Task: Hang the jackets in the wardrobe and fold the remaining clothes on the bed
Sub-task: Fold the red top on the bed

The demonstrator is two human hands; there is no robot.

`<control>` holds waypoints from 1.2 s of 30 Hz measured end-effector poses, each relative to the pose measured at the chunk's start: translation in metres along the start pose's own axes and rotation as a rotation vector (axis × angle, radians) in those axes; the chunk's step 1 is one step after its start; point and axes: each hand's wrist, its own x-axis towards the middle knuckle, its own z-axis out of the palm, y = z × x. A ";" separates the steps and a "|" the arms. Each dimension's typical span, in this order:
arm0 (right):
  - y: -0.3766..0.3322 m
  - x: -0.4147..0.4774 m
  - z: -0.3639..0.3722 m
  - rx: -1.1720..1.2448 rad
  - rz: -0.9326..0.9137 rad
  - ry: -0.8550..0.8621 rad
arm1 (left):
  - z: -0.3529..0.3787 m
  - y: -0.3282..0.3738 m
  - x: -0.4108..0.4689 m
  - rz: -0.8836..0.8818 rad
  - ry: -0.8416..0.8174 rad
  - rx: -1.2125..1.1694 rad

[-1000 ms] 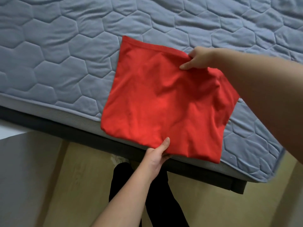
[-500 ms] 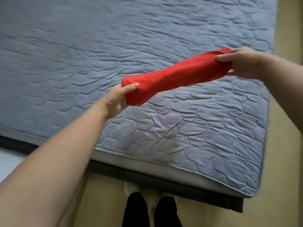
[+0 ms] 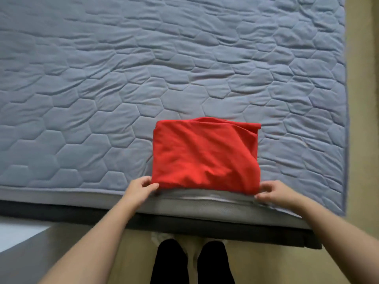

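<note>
A red garment (image 3: 205, 154), folded into a compact rectangle, lies flat on the blue-grey quilted mattress (image 3: 123, 78) close to its near edge. My left hand (image 3: 140, 188) pinches the garment's near left corner. At the near right corner my right hand (image 3: 272, 191) pinches the fabric between thumb and fingers. The far right edge of the fold is slightly rumpled. No jackets or wardrobe are in view.
The dark bed frame (image 3: 205, 226) runs below the mattress edge. My legs in black trousers (image 3: 192, 263) stand on a beige floor right against it. A grey and white surface (image 3: 24, 238) sits at the lower left. The mattress ends at the right, with floor beyond.
The red garment was lifted off the bed and held stretched in the air between both hands, then laid back down folded smaller at the near edge. Both hands now hold its near corners.
</note>
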 end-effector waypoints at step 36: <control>-0.103 0.081 0.041 -0.525 -0.548 0.810 | 0.061 0.086 0.069 0.810 0.368 0.919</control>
